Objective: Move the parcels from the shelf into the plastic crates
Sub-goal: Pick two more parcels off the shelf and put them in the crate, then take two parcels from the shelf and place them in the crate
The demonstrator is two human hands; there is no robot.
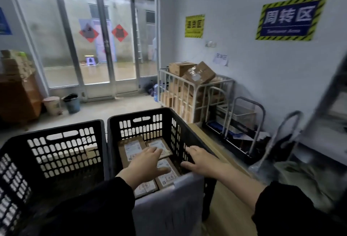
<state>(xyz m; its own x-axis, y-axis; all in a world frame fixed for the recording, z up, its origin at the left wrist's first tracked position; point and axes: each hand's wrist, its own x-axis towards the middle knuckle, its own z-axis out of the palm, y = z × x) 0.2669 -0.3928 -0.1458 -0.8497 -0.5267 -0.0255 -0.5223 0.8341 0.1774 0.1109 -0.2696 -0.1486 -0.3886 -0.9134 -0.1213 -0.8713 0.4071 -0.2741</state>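
Brown parcels (131, 150) with white labels lie flat inside the right crate (139, 112). The left hand (145, 162) is over them, its fingers (154, 150) straight and a little apart, holding nothing. The right hand (201, 161) is beside it over the same crate, fingers loose and empty. The left crate (56, 129) stands just beside.

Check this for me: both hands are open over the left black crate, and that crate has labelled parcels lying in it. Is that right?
Not quite: the side is wrong. The head view shows it is the right crate. The left hand and the right hand are both open over it, and the labelled parcels lie in it.
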